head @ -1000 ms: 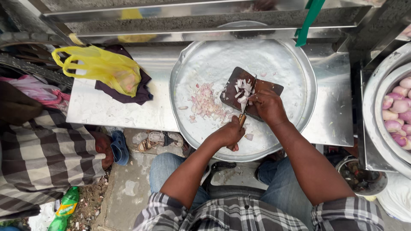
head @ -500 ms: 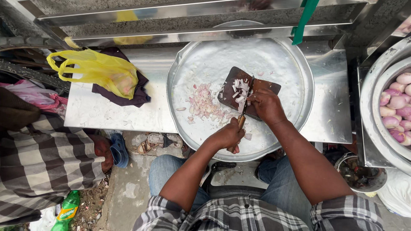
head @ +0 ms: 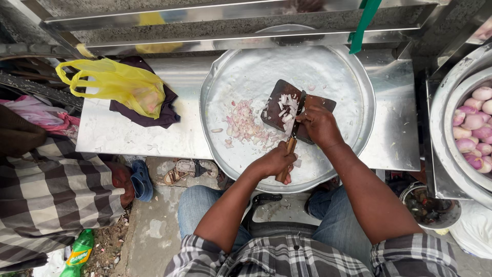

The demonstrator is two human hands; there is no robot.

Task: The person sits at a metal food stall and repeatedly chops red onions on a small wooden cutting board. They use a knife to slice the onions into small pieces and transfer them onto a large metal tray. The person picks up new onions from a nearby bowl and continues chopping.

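My left hand (head: 274, 163) is closed around the wooden handle of a knife (head: 293, 134), at the near rim of a big round steel tray (head: 218, 77). The blade runs up across a dark wooden chopping board (head: 274, 100) lying in the tray. My right hand (head: 320, 124) presses down on the board beside the blade, fingers curled; I cannot see what is under them. Chopped onion pieces (head: 286, 105) lie on the board. A larger pile of chopped onion (head: 246, 125) lies on the tray, left of the board.
The tray sits on a steel counter (head: 118, 136) with a yellow plastic bag (head: 123, 87) on a dark cloth (head: 156, 117). A steel bowl of peeled onions (head: 471, 123) stands at right. Another person in checked cloth (head: 46, 195) sits at left; a green bottle (head: 77, 254) lies below.
Both hands stay at the board. The knife has shifted slightly over the chopped onion, and the view has drifted a little.
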